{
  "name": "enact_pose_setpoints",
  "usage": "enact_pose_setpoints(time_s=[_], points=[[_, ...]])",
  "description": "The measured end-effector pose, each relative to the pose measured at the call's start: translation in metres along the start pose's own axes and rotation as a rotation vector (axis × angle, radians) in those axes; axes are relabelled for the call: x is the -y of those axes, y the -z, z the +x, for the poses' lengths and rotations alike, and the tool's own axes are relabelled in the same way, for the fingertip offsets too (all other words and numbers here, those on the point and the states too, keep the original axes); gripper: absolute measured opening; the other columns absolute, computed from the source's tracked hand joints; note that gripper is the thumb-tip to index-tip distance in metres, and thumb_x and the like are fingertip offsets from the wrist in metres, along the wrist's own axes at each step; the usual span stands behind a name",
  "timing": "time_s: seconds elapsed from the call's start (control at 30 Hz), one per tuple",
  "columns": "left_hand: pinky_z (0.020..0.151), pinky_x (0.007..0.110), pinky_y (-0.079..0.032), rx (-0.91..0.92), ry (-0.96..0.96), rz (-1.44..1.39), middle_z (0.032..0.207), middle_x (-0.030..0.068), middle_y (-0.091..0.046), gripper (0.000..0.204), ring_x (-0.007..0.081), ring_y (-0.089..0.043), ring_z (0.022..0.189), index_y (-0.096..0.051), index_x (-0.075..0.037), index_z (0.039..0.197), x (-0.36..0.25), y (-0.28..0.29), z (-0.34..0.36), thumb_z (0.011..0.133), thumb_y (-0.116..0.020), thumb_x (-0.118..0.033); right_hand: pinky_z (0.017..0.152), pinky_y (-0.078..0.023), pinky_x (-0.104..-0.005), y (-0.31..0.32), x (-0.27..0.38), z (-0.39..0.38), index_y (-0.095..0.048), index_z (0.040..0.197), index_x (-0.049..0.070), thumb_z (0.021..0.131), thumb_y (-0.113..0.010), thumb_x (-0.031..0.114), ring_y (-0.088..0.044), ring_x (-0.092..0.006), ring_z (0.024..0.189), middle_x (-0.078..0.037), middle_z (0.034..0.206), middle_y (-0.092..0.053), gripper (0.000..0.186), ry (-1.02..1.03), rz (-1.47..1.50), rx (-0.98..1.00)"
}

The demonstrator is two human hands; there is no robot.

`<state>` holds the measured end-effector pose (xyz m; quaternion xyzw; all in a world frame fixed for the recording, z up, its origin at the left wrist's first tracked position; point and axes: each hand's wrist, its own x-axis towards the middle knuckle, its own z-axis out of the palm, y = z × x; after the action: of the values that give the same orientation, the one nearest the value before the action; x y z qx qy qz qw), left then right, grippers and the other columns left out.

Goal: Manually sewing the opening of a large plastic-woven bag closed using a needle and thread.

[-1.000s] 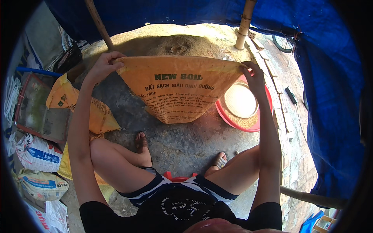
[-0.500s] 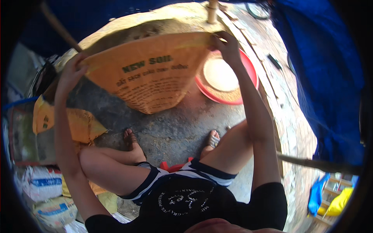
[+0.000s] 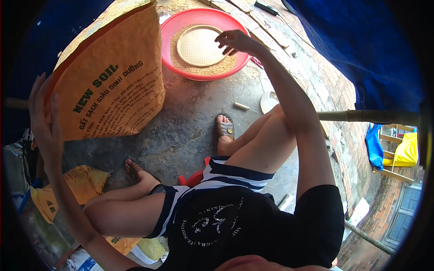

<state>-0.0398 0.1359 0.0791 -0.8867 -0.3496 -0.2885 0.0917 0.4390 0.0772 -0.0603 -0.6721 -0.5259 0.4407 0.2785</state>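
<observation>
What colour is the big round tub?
The tub is pinkish red, seen best in the head view.

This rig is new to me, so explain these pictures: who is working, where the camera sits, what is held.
There is no machine here: the two grips are a person's bare hands. The camera is worn on the head and looks down; its wide lens bends straight edges.

The left grip touches the edge of an upright orange sack; how firmly it holds, I cannot tell. The right grip is open, apparently holding nothing, near a round pale tray.

That tray lies on tan grains in a red basin. The basin sits on the grey floor. Another orange sack lies at the left.
</observation>
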Motion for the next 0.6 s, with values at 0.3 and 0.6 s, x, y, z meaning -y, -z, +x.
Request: enact_pose_setpoints(time_s=[0.3, 0.6], points=[[0.087, 0.033, -0.045, -0.077, -0.229, -0.077, 0.113, 0.0092, -0.052, 0.022, 0.0219, -0.049, 0.109, -0.057, -0.004, 0.107, -0.039, -0.04, 0.031, 0.089, -0.048, -0.014, 0.064, -0.053, -0.0277, 0.002, -0.094, -0.067, -0.055, 0.108, 0.011, 0.086, -0.048, 0.03, -0.063, -0.0147, 0.076, -0.007, 0.091, -0.06, 0.03, -0.323, -0.225, 0.048], [0.078, 0.034, -0.044, 0.054, -0.398, -0.333, 0.098, 0.0112, -0.055, 0.013, 0.0243, -0.053, 0.094, -0.058, 0.002, 0.094, -0.108, -0.089, 0.066, 0.085, -0.053, -0.006, 0.06, -0.053, -0.0401, -0.022, -0.183, -0.104, -0.06, 0.099, -0.002, 0.08, -0.043, 0.012, -0.065, -0.027, 0.071, -0.017, 0.099, -0.061, 0.029, -0.831, -0.424, -0.043]])
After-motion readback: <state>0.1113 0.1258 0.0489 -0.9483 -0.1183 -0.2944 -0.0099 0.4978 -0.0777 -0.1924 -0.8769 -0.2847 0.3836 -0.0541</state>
